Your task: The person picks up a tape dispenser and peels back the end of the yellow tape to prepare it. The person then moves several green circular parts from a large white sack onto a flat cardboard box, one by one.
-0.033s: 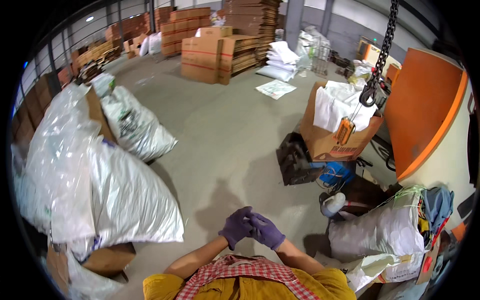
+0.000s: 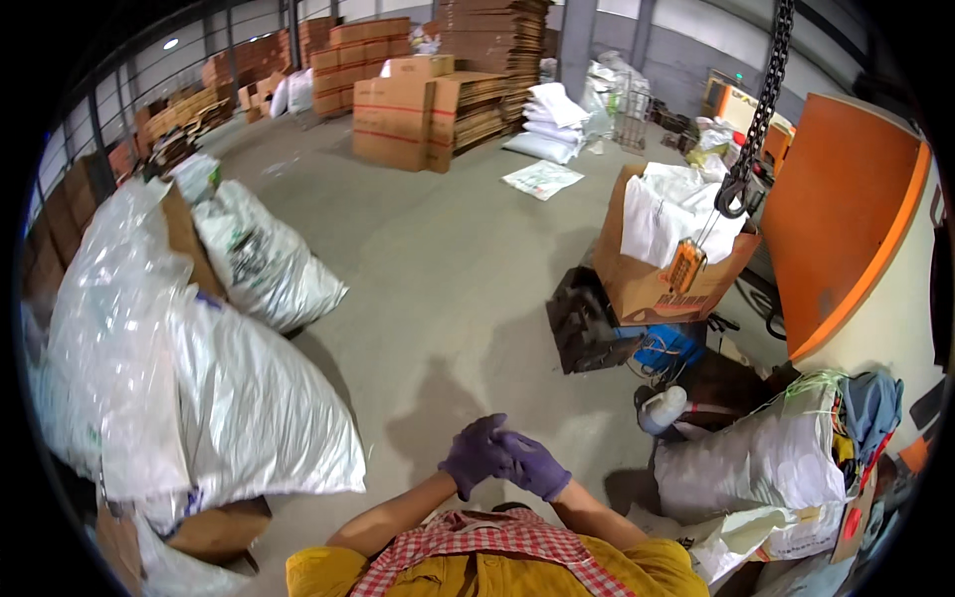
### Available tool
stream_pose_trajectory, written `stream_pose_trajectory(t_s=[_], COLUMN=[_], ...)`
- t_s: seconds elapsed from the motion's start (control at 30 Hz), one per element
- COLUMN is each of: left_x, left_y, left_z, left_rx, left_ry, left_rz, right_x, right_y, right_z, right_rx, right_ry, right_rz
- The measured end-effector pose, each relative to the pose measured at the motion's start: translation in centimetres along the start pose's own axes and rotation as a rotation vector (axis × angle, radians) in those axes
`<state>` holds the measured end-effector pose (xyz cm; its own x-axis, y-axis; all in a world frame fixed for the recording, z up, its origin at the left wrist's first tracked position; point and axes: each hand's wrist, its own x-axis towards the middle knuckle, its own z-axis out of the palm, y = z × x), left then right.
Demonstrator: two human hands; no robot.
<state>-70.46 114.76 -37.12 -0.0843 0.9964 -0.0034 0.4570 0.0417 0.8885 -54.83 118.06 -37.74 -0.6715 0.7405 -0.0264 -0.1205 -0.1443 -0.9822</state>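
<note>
Both my hands wear purple gloves and meet in front of my body, above the grey floor. My left hand (image 2: 470, 458) has its fingers stretched toward the upper right. Against it lies my right hand (image 2: 535, 468), its fingers reaching across to the left and overlapping the left ones. No object shows between them. Part of the fingers is hidden where the gloves overlap. Bare forearms run down to yellow sleeves, and a red and white checked apron (image 2: 497, 537) covers my front.
Large white sacks (image 2: 259, 398) bulge at the left. At the right stand a lined cardboard box (image 2: 637, 269), a hanging chain hook (image 2: 733, 194), an orange and cream machine (image 2: 841, 219) and a stuffed sack (image 2: 746, 473). Flattened cartons (image 2: 393, 124) are stacked at the back.
My hands stay together, with the fingers shifted slightly against each other. The view has turned a little, so the background sits slightly further left.
</note>
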Motion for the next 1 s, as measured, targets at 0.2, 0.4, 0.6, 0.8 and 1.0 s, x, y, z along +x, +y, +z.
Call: stream_pose_trajectory(t_s=[0.2,0.4,0.6,0.8,1.0], left_x=[15.3,32.3,48.7,62.4,81.7], left_y=[-1.1,0.9,-7.4,-4.0,-7.0], left_z=[-2.5,-7.8,-13.6,-17.6,-18.4], left_rx=[0.277,0.556,0.816,0.884,0.635], left_ry=[-0.158,-0.408,-0.032,-0.237,-0.466], left_rz=[0.299,0.340,0.625,0.224,0.821], right_x=[12.6,31.4,51.0,65.7,76.8], right_y=[0.0,0.7,-1.3,0.1,-4.6], right_z=[-6.0,-16.6,-17.3,-25.1,-36.2], right_rx=[0.319,0.249,0.110,-0.108,0.265], right_ry=[0.369,0.506,0.175,0.254,0.271], right_rz=[0.131,0.090,0.078,0.023,0.187])
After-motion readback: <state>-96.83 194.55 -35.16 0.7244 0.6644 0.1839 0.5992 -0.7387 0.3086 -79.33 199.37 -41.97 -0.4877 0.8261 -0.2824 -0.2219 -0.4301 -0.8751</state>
